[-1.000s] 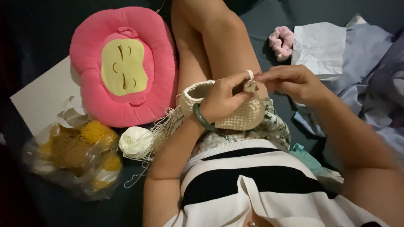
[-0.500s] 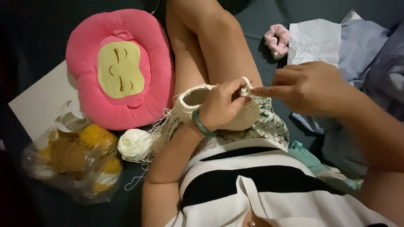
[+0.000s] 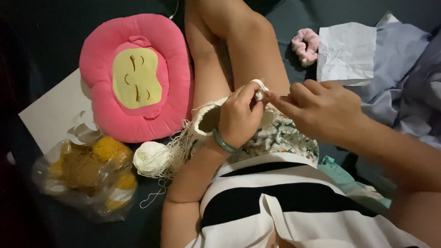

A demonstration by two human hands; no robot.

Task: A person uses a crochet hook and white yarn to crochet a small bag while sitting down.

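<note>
Left hand pinches the rim of the cream crochet piece on the lap, fingers closed on it. Right hand is closed, pinching yarn, maybe a hook, beside it; too small to tell. Yarn ball lies near the pink cushion. Risk: loose strands at the ball look tangled, so a pull could snag or drop a stitch.

Left hand: fingers curled inward, thumb and forefinger pinched together at the top, wrist bent, forearm rising from below. Right hand: palm down, fingers extended leftward, fingertips meeting the left hand's pinch. Forearm enters from lower right.
</note>
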